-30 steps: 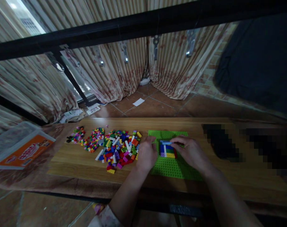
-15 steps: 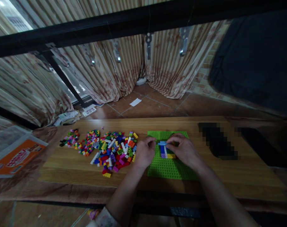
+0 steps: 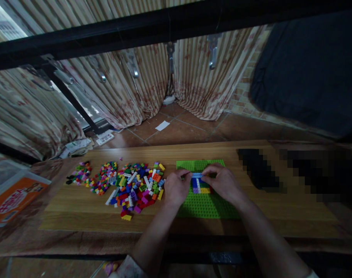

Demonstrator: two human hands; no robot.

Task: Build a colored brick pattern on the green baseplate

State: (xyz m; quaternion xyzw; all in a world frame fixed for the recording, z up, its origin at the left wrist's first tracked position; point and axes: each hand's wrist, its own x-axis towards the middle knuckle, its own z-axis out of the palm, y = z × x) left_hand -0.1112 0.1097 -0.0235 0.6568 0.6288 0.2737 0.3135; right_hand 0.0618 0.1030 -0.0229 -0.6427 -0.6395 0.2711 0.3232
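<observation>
A light-blue building brick (image 3: 197, 175) is pinched between my two hands, over the far side of a small brick build. My left hand (image 3: 177, 186) has its thumb and forefinger closed at the brick's left end. At its right end, the fingers of my right hand (image 3: 222, 181) are closed on it too. The build below, with blue, white, purple and yellow bricks (image 3: 204, 190), sits on a green studded baseplate (image 3: 206, 208). My fingers hide part of the build's right side.
A loose heap of coloured bricks (image 3: 138, 189) lies left of the baseplate on the wooden table (image 3: 83, 216). Smaller pieces (image 3: 106, 173) spread farther left. A clear box with an orange label (image 3: 16, 199) stands at the far left. A dark blurred object (image 3: 259, 170) lies to the right.
My left hand has come in to the light-blue brick's left end, so both hands now grip it. The whole view has shifted slightly.
</observation>
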